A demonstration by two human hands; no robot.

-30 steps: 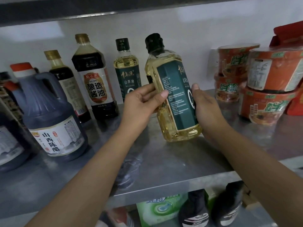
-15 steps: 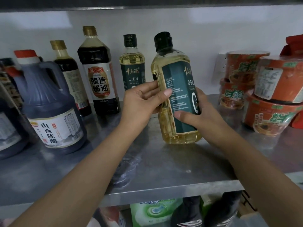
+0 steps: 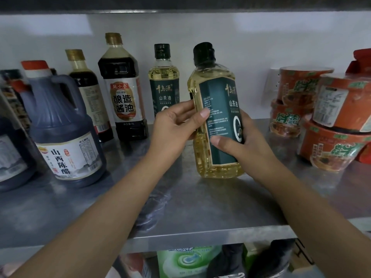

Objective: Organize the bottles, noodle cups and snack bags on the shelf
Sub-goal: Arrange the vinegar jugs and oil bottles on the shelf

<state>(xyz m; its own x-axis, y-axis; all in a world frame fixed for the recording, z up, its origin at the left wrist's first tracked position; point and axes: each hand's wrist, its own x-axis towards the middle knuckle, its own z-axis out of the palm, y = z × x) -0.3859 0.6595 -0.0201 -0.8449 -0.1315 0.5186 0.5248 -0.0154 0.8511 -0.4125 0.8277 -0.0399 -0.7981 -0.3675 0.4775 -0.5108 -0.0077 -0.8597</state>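
One oil bottle (image 3: 218,117) held upright at middle of shelf (image 3: 200,213), base on or just above metal; label turned sideways, likely being squared to front. Grip of left hand (image 3: 174,125) and right hand (image 3: 241,145) clamped on its sides. Matching oil bottle (image 3: 163,87) stood behind-left; noodle cups (image 3: 331,141) stacked well right.

At the left edge of the frame we see only part of a dark jug (image 3: 11,155); at the right edge a red snack bag (image 3: 361,59) is cropped. The left hand (image 3: 174,125) hides the bottom of the rear oil bottle (image 3: 163,85). We cannot read the fine print on the held oil bottle (image 3: 218,93), nor tell whether its base touches the shelf (image 3: 200,217).
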